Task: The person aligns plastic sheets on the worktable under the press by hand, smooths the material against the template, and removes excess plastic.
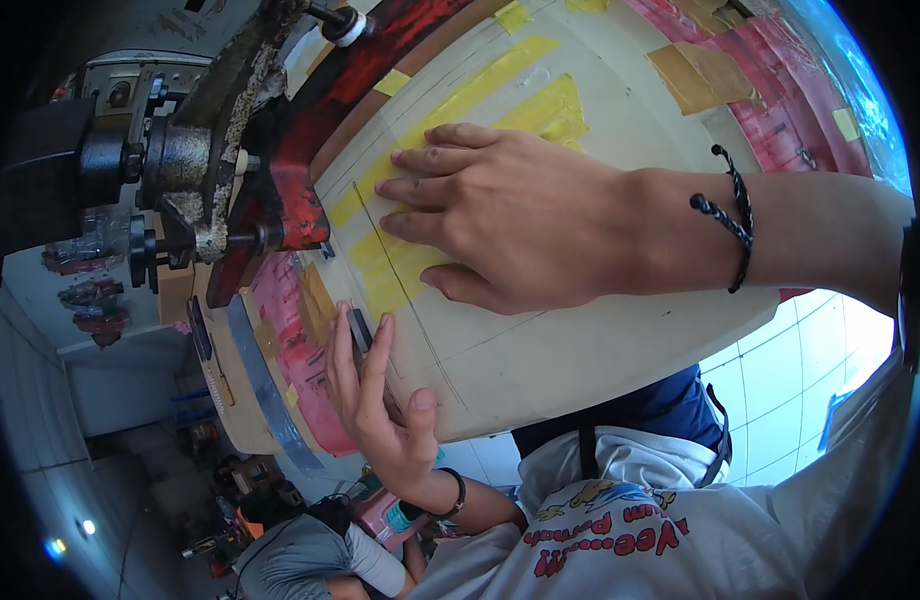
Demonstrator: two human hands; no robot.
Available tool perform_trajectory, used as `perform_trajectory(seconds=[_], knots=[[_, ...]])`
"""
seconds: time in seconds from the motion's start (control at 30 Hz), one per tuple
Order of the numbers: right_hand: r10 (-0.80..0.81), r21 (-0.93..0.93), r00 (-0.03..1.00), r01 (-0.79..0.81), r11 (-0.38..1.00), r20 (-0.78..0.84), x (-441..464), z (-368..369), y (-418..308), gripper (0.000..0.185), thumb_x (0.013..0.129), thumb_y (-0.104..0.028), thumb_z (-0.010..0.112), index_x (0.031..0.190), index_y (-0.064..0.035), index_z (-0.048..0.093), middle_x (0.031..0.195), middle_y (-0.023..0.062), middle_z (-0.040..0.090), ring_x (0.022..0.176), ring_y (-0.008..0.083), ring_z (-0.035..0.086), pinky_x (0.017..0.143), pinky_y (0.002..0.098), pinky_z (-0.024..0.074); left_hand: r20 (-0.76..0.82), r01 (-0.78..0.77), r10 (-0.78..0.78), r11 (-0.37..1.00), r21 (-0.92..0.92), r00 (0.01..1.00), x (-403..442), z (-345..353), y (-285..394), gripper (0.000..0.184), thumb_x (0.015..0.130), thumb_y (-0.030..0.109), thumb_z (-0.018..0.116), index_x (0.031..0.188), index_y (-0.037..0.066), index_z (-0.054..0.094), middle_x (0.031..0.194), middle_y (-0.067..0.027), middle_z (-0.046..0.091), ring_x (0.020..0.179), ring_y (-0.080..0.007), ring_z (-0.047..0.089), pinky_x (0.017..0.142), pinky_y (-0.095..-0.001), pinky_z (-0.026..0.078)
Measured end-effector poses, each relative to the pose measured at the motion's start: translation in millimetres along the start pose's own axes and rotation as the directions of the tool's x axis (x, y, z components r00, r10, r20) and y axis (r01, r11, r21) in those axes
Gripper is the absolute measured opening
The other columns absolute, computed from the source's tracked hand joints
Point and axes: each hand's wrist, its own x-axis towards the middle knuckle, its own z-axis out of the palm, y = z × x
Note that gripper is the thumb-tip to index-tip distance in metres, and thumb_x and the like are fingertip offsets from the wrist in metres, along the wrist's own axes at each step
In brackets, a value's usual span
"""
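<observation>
My right hand lies palm down, fingers spread, on a large cream sheet with thin dark drawn lines. Strips of yellow tape show on or through the sheet around its fingertips. At the sheet's lower left edge is my left hand, its fingers stretched out and apart. A small dark grey bar shows between two of its fingers; whether they grip it or only rest beside it is hard to make out.
A worn red metal frame on a machine arm with black knobs borders the sheet at upper left. Pink-red material with brown tape surrounds the sheet. A person in grey is at the bottom, beyond my left arm.
</observation>
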Motion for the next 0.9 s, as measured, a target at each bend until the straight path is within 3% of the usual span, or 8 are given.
perform_trajectory(seconds=[0.07, 0.17, 0.43, 0.9], knots=[[-0.023, -0.004, 1.0, 0.023, 1.0, 0.011, 4, -5, 0, 0.037, 0.089, -0.029, 0.063, 0.103, 0.0016, 0.078, 0.121, 0.0186, 0.074, 0.126, 0.0322, 0.064, 0.115, 0.0428, 0.0427, -0.01, -0.005, 0.005, 1.0, -0.025, 1.0, -1, 0, -1, 0.066, 0.096, 0.056, 0.053, 0.136, 0.006, 0.07, 0.156, -0.0252, 0.049, 0.145, -0.0449, 0.044, 0.119, -0.0575, 0.03], [0.012, 0.1, 0.951, -0.045, 0.994, 0.31, 9, -23, -3, 0.046, 0.095, -0.031, 0.069, 0.127, 0.0014, 0.07, 0.146, 0.0184, 0.062, 0.142, 0.0339, 0.053, 0.123, 0.0487, 0.0355, -0.03, -0.006, 0.004, 0.998, -0.062, 1.0, -3, 2, -5, 0.064, 0.096, 0.055, 0.054, 0.133, 0.005, 0.071, 0.156, -0.0259, 0.05, 0.144, -0.0448, 0.045, 0.119, -0.0573, 0.03], [0.029, 0.066, 0.93, -0.058, 0.996, 0.366, 12, -23, -6, 0.033, 0.097, -0.029, 0.065, 0.112, -0.0014, 0.077, 0.137, 0.0148, 0.069, 0.136, 0.032, 0.058, 0.121, 0.0479, 0.0379, -0.065, 0.006, -0.012, 0.996, -0.093, 0.998, -6, 5, -3, 0.061, 0.098, 0.053, 0.056, 0.128, 0.002, 0.073, 0.156, -0.0257, 0.05, 0.144, -0.0435, 0.045, 0.119, -0.056, 0.031], [0.078, 0.066, 0.931, -0.109, 0.992, 0.356, 10, -21, -5, 0.041, 0.098, -0.03, 0.063, 0.126, -0.0009, 0.072, 0.144, 0.015, 0.064, 0.14, 0.0282, 0.055, 0.123, 0.0432, 0.0353, -0.037, 0.008, -0.007, 1.0, 0.025, 0.999, -4, 3, 1, 0.069, 0.1, 0.06, 0.052, 0.135, 0.004, 0.071, 0.156, -0.0247, 0.05, 0.14, -0.0438, 0.048, 0.117, -0.0559, 0.034]])
